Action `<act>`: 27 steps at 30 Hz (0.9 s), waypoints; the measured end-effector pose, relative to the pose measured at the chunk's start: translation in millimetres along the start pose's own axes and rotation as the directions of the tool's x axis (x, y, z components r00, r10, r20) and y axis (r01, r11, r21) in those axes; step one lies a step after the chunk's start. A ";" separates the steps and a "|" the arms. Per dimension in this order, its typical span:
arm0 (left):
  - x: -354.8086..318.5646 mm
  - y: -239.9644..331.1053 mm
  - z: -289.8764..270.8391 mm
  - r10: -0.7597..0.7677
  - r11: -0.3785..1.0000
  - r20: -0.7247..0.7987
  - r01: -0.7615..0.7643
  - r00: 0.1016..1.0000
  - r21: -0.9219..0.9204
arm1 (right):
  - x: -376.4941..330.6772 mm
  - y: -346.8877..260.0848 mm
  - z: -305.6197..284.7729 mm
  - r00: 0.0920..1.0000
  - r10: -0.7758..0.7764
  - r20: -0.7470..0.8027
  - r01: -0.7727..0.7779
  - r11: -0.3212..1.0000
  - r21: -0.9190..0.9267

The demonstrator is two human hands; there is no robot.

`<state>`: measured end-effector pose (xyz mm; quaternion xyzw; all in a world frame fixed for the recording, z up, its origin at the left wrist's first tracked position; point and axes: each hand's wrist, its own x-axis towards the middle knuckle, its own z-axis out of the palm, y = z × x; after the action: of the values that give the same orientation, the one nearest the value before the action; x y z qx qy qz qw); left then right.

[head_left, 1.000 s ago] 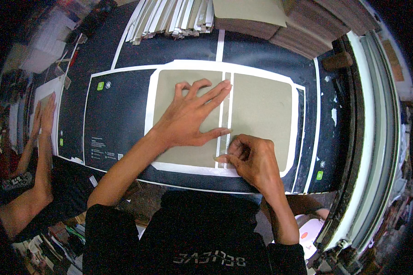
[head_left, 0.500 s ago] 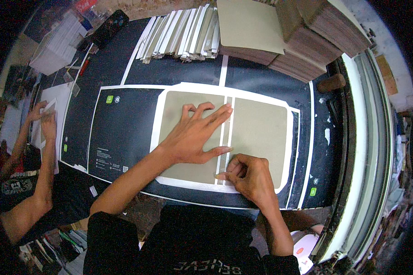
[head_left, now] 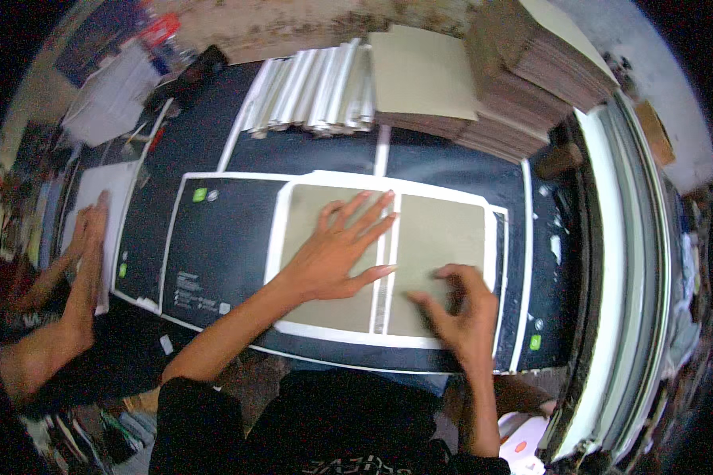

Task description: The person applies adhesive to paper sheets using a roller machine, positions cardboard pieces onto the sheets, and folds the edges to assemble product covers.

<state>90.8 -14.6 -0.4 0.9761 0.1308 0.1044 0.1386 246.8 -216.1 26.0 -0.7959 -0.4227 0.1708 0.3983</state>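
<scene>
In front of me lies a white-edged sheet [head_left: 337,332] carrying two grey-brown boards, a left board [head_left: 303,226] and a right board [head_left: 440,237]. Between them runs a narrow spine strip [head_left: 381,307] with white gaps on both sides. My left hand [head_left: 329,257] rests on the left board with fingers spread, its fingertips reaching the strip. Over the right board's lower part is my right hand [head_left: 469,313], slightly blurred, thumb and fingers apart with nothing between them.
Beneath lies a black printed sheet [head_left: 222,253]. Farther back are a pile of pale strips [head_left: 313,91], a board stack [head_left: 424,71] and a taller stack [head_left: 562,51]. A long pale rail [head_left: 610,317] borders the right. At left, a co-worker's hands [head_left: 93,222] are over white paper [head_left: 107,182].
My right hand has left the lower end of the strip, moved right and opened. My left hand stays on the left board. The whole view has shifted slightly.
</scene>
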 end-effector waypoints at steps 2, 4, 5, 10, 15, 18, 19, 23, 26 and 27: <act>2.0 -0.7 6.3 -0.002 1.000 -0.070 0.003 0.998 0.009 | 12.0 8.5 -13.1 0.981 -0.191 -0.018 0.189 0.979 -0.078; -7.4 5.5 13.0 -0.104 0.992 -0.096 0.110 0.990 0.058 | 27.0 9.4 -18.9 0.938 -0.315 0.143 0.339 0.919 -0.203; -11.9 10.7 16.2 -0.141 0.987 -0.084 0.146 0.986 0.061 | 32.4 9.3 -19.6 0.909 -0.354 0.220 0.405 0.877 -0.260; -33.9 23.8 19.4 -0.212 0.975 -0.034 0.214 0.977 0.058 | 35.2 22.5 2.6 0.828 -0.414 0.378 0.537 0.779 -0.324; -65.8 34.0 7.9 -0.248 0.965 0.054 0.242 0.967 0.099 | 4.5 12.8 15.7 0.839 -0.391 0.378 0.514 0.799 -0.314; -69.8 36.9 6.7 -0.269 0.958 0.019 0.266 0.963 0.108 | 0.3 16.3 12.8 0.856 -0.441 0.268 0.482 0.870 -0.107; -65.0 39.3 1.9 -0.274 0.956 -0.035 0.276 0.961 0.098 | 4.6 19.6 8.6 0.860 -0.466 0.208 0.480 0.877 -0.023; -21.8 31.8 -6.5 -0.181 0.967 -0.089 0.161 0.979 -0.197 | 23.9 46.1 -15.6 0.961 -0.206 -0.182 0.198 0.978 -0.062; 41.1 28.3 4.2 -0.011 0.959 -0.112 -0.021 0.994 -0.283 | 52.0 77.1 -32.1 0.950 -0.208 -0.234 0.179 0.974 -0.141; 62.5 28.7 11.0 0.040 0.951 -0.129 -0.077 0.991 -0.298 | 57.3 80.5 -33.5 0.953 -0.222 -0.207 0.192 0.969 -0.157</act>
<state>158.9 -26.1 8.3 0.9386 0.0924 0.1865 0.2751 343.9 -212.3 -12.0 -0.7864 -0.4671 0.0088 0.4041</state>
